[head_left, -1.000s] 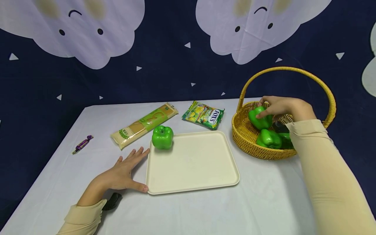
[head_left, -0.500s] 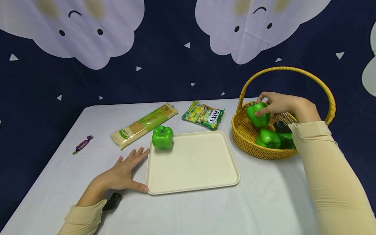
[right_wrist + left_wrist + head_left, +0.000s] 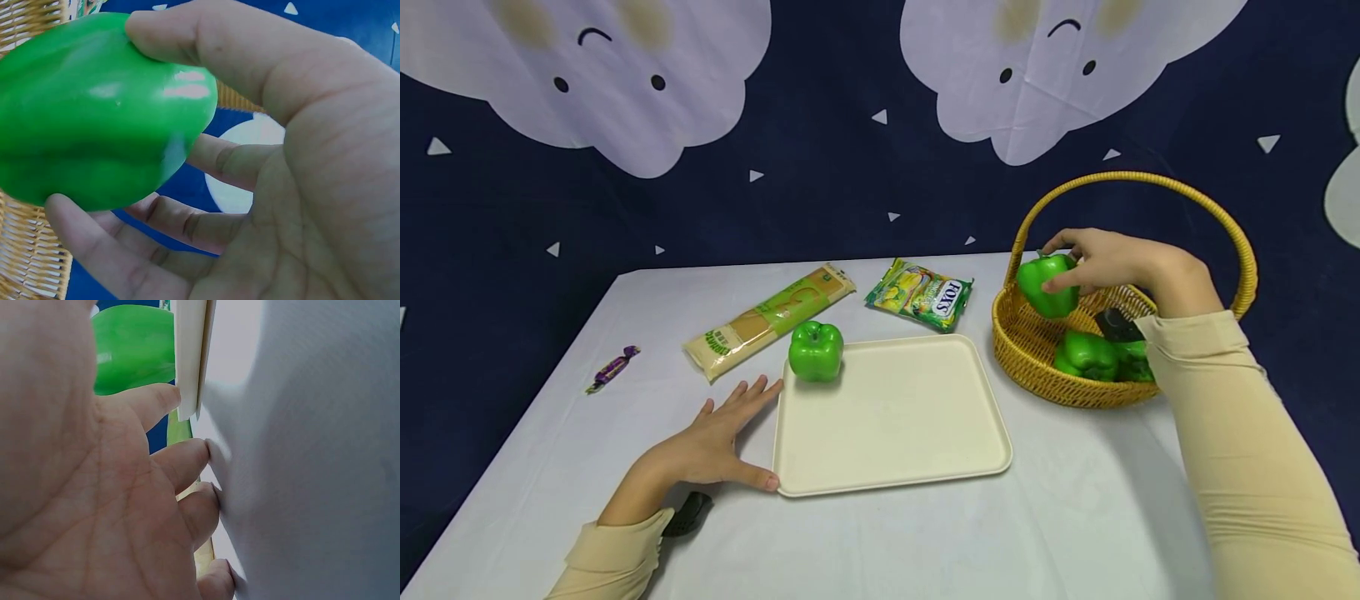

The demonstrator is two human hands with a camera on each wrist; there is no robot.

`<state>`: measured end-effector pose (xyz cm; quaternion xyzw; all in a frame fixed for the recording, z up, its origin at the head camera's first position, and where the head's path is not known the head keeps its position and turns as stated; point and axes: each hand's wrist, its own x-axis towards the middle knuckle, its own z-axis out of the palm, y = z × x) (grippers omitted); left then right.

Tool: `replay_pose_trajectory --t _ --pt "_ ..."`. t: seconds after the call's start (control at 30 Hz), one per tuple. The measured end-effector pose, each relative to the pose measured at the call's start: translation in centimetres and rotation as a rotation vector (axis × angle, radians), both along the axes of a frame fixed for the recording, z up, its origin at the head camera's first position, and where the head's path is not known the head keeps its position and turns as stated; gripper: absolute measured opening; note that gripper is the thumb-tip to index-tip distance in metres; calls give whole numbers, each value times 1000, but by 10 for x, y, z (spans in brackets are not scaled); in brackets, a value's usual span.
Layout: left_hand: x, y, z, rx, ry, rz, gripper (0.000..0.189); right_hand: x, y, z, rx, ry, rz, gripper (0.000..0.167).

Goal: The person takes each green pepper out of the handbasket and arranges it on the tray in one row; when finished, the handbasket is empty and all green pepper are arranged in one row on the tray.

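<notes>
Beneath the handle (image 3: pixel 1122 176), right hand (image 3: pixel 1111 258) grips one pepper (image 3: pixel 1041 296); left hand (image 3: pixel 709 448) splays beside tray (image 3: pixel 895 417).

In the head view, the bare left hand (image 3: pixel 711 446) and right hand (image 3: pixel 1112 260) emerge from plain beige cloth: a left sleeve (image 3: pixel 598 567) towards half past seven, a creased right sleeve (image 3: pixel 1247 454) towards four o'clock. Both have broad cuffs. One black device (image 3: pixel 687 514) sits at the left cuff's two o'clock, another (image 3: pixel 1116 325) at the right's nine.
</notes>
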<state>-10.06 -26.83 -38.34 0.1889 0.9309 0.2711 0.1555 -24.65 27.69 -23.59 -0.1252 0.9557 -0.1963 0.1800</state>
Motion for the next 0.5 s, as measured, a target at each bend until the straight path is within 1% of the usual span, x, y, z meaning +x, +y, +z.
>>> replay_pose_trajectory --t 0.13,0.4,0.5 --pt "0 0 0 5 4 -7 135 3 -7 4 -1 20 8 83" --pt "-1 0 0 -11 1 4 135 8 -20 10 39 82 24 85" --pt "0 0 1 -11 8 -4 135 9 -24 11 52 104 32 86"
